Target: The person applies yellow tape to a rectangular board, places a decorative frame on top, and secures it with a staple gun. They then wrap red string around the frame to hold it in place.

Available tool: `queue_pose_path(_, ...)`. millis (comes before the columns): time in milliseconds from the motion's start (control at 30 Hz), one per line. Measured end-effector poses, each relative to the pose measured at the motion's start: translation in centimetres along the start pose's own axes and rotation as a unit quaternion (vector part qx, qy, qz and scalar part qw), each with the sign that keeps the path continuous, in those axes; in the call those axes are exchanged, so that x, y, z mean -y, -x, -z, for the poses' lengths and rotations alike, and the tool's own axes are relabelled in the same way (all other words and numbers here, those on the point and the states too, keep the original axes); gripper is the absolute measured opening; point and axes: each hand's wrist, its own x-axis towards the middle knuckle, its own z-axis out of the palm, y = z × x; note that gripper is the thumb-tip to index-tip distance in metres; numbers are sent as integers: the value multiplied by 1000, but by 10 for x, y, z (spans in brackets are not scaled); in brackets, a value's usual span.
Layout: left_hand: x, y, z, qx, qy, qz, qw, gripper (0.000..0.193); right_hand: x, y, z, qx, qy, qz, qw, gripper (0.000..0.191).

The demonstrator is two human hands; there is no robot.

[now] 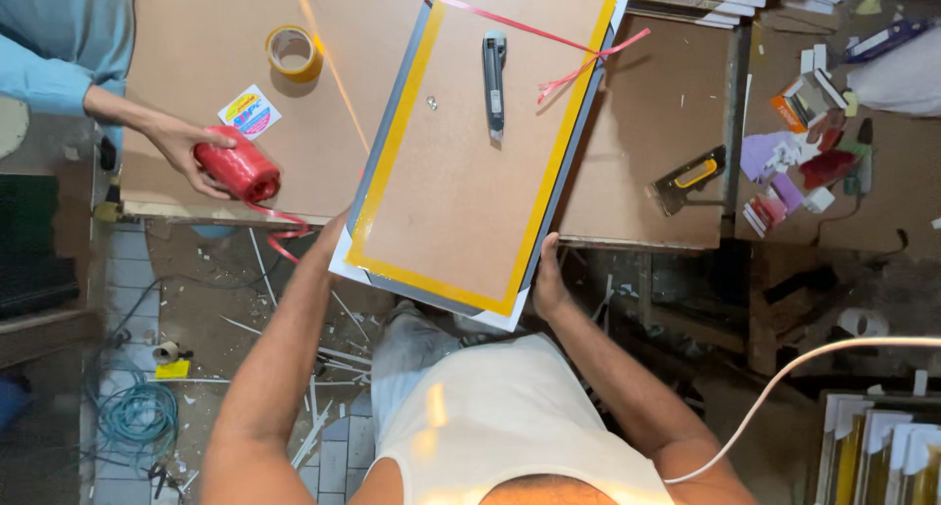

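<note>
Brown hardboard forms the back of a picture frame (pixel 461 172), edged all round with yellow tape, which lies tilted over the near edge of the workbench (pixel 206 34) with its lower corner hanging past it toward the person. Their right hand (pixel 547 281) grips the frame's lower right edge, thumb on top and fingers curled beneath; the left hand (pixel 331 235) is at the lower left edge, mostly hidden under the frame, so its grip cannot be told. On the frame's backing, above its middle, lies a grey utility knife (pixel 494 81), and a red ribbon (pixel 549 42) runs across the upper corner and trails off the right side. Left of the frame, another person's hand (pixel 181 152), in a light blue sleeve, clasps a red spool of ribbon (pixel 240 170), its loose end dropping off the bench. Beyond that, up-left of the frame, sits a roll of yellow tape (pixel 294 52) beside a round sticker (pixel 251 113). Right of the frame rests a staple gun (pixel 691 179), with scattered coloured scraps (pixel 799 167) farther right.
</note>
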Motion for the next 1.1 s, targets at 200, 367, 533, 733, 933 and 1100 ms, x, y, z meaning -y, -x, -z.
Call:
queue_pose_path(200, 48, 18, -13, -8, 56, -15, 998, 53, 23, 3, 5, 13, -89, -7, 996, 89)
queue_pose_path(367, 115, 18, -43, -27, 135, -88, 987, 52, 56, -20, 50, 27, -53, -46, 997, 78)
queue_pose_path(533, 56, 56, -18, -163, -307, -289, 892, 38, 104, -7, 20, -131, 340, 130, 922, 81)
queue_pose_path(733, -33, 133, -67, 118, -623, -302, 711, 26, 100, 69, -137, 77, 580, 404, 703, 60)
queue_pose_path(933, -59, 152, -86, 281, -587, -500, 572, 13, 84, 93, -158, -32, 616, 364, 698, 23)
queue_pose_path(1100, -74, 127, -71, 261, -645, -297, 654, 31, 91, 82, -13, -383, 650, 373, 540, 5)
